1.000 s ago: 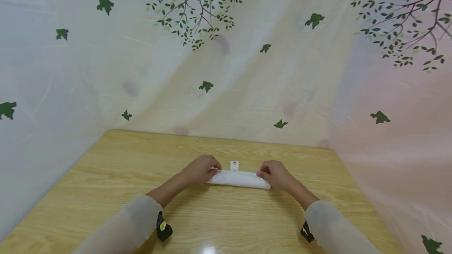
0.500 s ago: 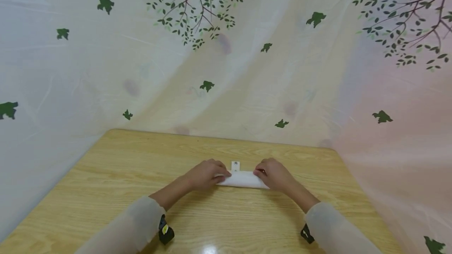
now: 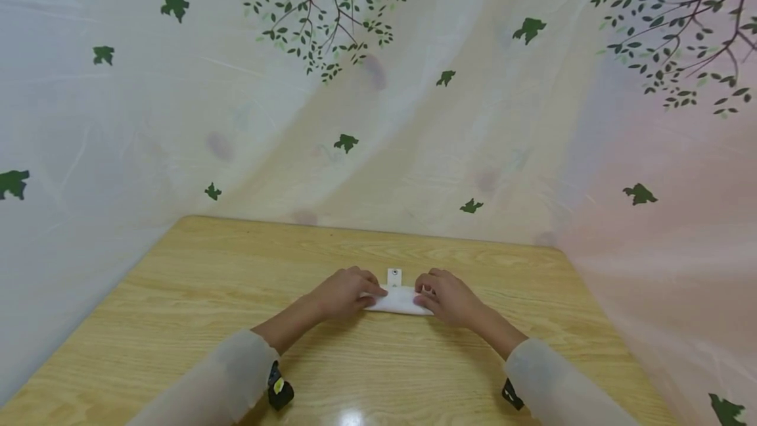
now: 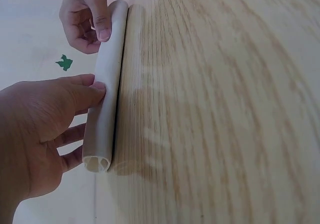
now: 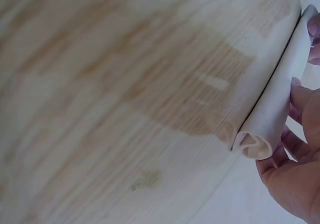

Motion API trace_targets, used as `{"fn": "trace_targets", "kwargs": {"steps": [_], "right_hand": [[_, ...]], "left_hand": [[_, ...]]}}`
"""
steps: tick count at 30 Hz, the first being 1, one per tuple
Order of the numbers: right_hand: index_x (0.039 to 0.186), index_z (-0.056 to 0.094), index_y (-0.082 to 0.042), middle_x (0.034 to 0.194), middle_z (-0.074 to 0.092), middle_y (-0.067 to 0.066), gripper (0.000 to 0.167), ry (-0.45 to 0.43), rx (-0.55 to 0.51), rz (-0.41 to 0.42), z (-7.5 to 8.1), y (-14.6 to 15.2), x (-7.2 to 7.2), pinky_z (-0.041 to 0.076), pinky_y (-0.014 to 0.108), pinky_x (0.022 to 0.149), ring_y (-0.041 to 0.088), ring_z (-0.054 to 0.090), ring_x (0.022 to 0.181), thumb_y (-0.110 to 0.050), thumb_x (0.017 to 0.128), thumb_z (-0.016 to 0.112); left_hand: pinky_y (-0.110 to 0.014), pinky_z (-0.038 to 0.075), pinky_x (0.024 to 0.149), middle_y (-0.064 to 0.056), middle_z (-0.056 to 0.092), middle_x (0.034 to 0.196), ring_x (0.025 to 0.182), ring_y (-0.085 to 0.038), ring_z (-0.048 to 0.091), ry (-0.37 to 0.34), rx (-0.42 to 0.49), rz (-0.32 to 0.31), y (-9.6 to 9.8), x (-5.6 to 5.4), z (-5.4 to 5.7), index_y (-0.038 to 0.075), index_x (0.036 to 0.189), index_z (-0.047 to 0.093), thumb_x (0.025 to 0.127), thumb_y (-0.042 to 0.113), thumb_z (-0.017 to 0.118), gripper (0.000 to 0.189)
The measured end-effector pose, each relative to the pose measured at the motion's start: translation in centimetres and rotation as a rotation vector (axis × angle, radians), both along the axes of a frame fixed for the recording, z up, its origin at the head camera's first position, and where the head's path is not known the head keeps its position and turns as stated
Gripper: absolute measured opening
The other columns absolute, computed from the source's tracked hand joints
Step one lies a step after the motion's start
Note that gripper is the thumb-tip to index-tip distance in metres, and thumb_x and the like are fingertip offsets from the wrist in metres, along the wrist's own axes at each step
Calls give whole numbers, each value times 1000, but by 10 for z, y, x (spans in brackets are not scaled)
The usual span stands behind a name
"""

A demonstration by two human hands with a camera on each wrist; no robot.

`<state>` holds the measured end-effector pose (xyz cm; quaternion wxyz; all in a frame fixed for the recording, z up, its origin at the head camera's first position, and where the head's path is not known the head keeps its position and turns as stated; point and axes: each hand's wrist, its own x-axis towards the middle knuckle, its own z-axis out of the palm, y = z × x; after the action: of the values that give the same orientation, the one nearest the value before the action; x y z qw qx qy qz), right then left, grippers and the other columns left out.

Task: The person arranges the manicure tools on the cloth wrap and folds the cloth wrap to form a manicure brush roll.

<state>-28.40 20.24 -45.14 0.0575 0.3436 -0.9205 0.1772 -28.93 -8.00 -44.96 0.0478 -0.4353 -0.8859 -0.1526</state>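
Observation:
A white roll of soft, sheet-like material (image 3: 397, 300) lies crosswise on the wooden table, its end showing a spiral of layers in the right wrist view. From its far side sticks out a small white tab with a metal snap (image 3: 394, 276). My left hand (image 3: 349, 293) grips the left part of the roll, thumb on the near side and fingers behind it. On the right part, my right hand (image 3: 451, 298) holds it the same way. The left wrist view shows both thumbs against the roll (image 4: 107, 79), with its hollow end pointing toward the camera.
The wood-grain table (image 3: 378, 360) ends at a back edge against a pale curtain (image 3: 402, 169) printed with branches and green leaves. Each wrist wears a black camera strap, such as the left strap (image 3: 280, 386).
My left hand has shifted right along the roll, then stayed. My right hand has slid left, so the two hands are closer together. Less of the roll shows between them.

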Motion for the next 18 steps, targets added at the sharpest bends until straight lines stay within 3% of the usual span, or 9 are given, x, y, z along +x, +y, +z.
{"fn": "trace_targets", "kwargs": {"steps": [14, 18], "right_hand": [[110, 66, -11, 98, 59, 0, 18, -61, 44, 26, 2, 3, -3, 51, 39, 80, 17, 56, 90, -26, 100, 69], [107, 67, -11, 93, 61, -1, 16, -112, 52, 39, 9, 2, -9, 51, 36, 75, 15, 57, 85, -26, 100, 69]], "left_hand": [[-40, 54, 88, -5, 73, 117, 104, -24, 65, 9, -19, 14, 0, 3, 3, 15, 122, 77, 96, 15, 73, 26], [-41, 54, 89, -6, 72, 119, 106, -24, 65, -2, -10, 18, -1, 3, 2, 14, 123, 76, 96, 15, 73, 27]]}}
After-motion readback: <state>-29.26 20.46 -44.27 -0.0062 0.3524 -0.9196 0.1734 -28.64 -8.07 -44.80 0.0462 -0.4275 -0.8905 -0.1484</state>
